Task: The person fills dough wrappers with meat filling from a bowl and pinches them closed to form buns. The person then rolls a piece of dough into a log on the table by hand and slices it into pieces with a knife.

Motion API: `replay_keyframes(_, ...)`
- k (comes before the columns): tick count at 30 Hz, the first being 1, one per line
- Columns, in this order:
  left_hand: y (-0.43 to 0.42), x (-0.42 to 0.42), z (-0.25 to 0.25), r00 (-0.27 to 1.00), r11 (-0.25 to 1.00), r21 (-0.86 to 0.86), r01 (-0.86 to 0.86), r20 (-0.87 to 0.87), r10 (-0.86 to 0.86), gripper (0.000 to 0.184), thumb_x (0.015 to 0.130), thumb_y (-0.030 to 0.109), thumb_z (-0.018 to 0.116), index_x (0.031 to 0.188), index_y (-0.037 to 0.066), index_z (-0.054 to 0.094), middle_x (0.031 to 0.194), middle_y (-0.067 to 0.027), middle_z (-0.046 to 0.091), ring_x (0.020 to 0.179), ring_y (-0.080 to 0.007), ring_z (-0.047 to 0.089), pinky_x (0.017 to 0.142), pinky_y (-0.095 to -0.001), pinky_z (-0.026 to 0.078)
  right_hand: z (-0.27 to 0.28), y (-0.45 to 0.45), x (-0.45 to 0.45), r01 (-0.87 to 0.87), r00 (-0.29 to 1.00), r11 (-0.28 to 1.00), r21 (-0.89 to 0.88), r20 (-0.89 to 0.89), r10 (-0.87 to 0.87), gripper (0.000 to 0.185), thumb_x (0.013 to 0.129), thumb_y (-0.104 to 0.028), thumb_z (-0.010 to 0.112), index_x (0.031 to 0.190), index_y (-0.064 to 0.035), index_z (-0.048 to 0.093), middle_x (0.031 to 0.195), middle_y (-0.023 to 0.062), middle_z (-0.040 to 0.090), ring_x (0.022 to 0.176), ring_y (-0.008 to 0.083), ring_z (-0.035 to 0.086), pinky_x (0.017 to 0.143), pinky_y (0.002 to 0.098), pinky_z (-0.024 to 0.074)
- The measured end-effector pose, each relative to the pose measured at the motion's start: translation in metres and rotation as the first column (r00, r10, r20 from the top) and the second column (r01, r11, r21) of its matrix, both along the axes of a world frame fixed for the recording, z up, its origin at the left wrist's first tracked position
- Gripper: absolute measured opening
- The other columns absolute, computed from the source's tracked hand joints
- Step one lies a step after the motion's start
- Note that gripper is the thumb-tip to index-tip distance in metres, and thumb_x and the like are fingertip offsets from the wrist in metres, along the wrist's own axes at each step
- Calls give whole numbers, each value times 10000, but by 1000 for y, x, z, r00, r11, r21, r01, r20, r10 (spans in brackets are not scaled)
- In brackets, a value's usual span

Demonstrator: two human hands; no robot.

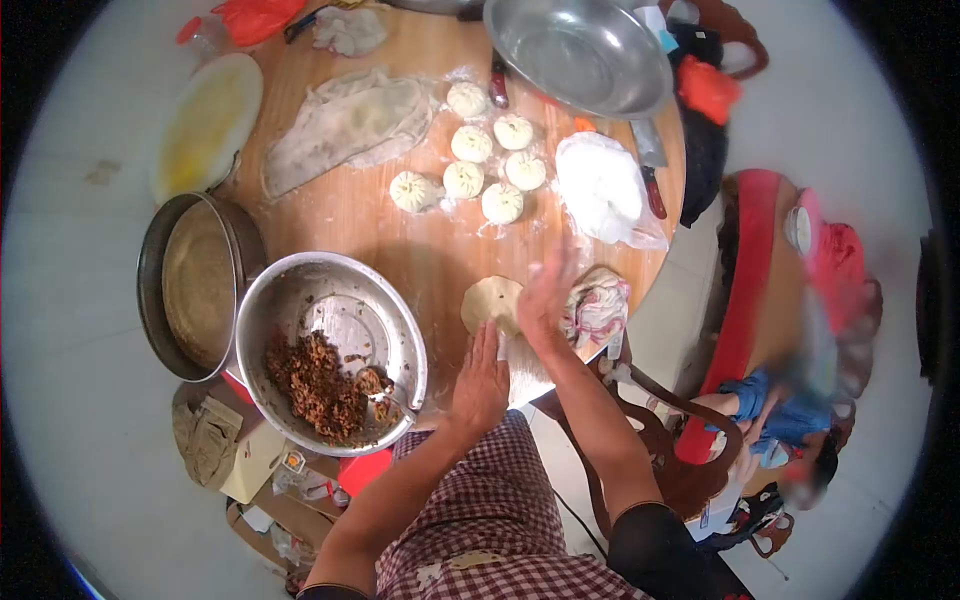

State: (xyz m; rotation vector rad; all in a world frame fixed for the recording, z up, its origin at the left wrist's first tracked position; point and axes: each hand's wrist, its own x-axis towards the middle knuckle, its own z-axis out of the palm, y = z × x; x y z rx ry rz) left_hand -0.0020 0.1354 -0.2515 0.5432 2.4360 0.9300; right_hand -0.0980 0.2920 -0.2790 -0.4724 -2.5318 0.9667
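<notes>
A round, flat dough wrapper lies on the wooden table in front of me. My left hand reaches up to its lower edge, fingers stretched out flat with the tips touching the dough. On the wrapper's right side is my right hand, floury and slightly blurred, its fingers extended. Neither hand grips anything. Left of my left hand stands a metal bowl with dark chopped filling and a spoon. Several pleated buns sit farther back on floured wood.
Right of my hands is a crumpled cloth. Beyond it lie a white plastic bag and a cleaver. A large basin stands at the back, a steamer at left. Another person is at far right.
</notes>
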Motion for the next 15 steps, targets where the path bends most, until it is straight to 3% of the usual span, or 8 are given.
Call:
replay_keyframes(1,1,3,-1,999,998,-43,42,-9,-43,604,993,113,433,1506,-129,226,1623,-294,155,1495,-492,178,1218,-513,257,-14,-6,3,-128,992,973,190,22,126,554,906,34,445,1455,48,378,1546,304,332,1462,458,294,1219,574,198)
replay_keyframes(2,2,9,-1,999,998,-46,39,-5,-39,604,993,113,433,1506,-129,226,1623,-294,155,1495,-492,178,1218,-513,257,-23,-7,17,-331,942,909,253,141,304,546,912,19,476,1451,20,395,1537,305,339,1466,449,294,1217,575,212)
replay_keyframes(4,6,7,12,977,997,-10,-75,197,76,618,1013,148,407,1522,-117,178,1626,-291,137,1508,-473,144,1228,-519,235,-22,-9,21,-369,927,890,267,167,335,548,915,13,486,1455,4,396,1538,296,341,1467,446,294,1216,576,216)
replay_keyframes(7,2,8,1,999,999,-28,42,18,-41,628,1019,155,396,1536,-97,145,1634,-270,122,1517,-457,118,1243,-510,201,-8,-10,9,-377,921,895,238,203,334,576,907,6,543,1461,-14,389,1533,276,357,1460,458,296,1214,587,210)
replay_keyframes(9,3,5,3,999,1000,-4,2,50,-1,625,1023,158,393,1539,-94,146,1638,-257,118,1521,-449,113,1248,-506,189,10,-8,-9,-157,988,978,138,16,156,608,877,26,584,1454,1,391,1504,297,375,1439,482,309,1198,592,241)
replay_keyframes(11,8,6,7,996,1000,23,-13,90,11,622,1027,161,390,1542,-90,148,1643,-245,115,1525,-440,107,1252,-502,178,21,-12,-38,-191,980,973,133,-39,197,604,865,31,607,1436,18,410,1474,311,392,1409,491,347,1173,610,273)
replay_keyframes(14,19,10,-5,997,999,34,-11,76,9,625,1029,167,401,1543,-86,150,1636,-232,150,1530,-425,107,1256,-491,170,12,-34,-66,-446,864,839,311,-95,494,502,929,-16,551,1415,2,430,1464,296,405,1376,477,403,1164,627,280)
replay_keyframes(15,21,16,-19,999,1000,2,25,23,-25,623,1028,160,407,1543,-86,158,1631,-236,163,1530,-418,119,1253,-493,181,-1,-37,-67,-452,861,837,309,-93,500,502,929,-16,551,1415,2,430,1464,296,405,1376,477,403,1164,627,280)
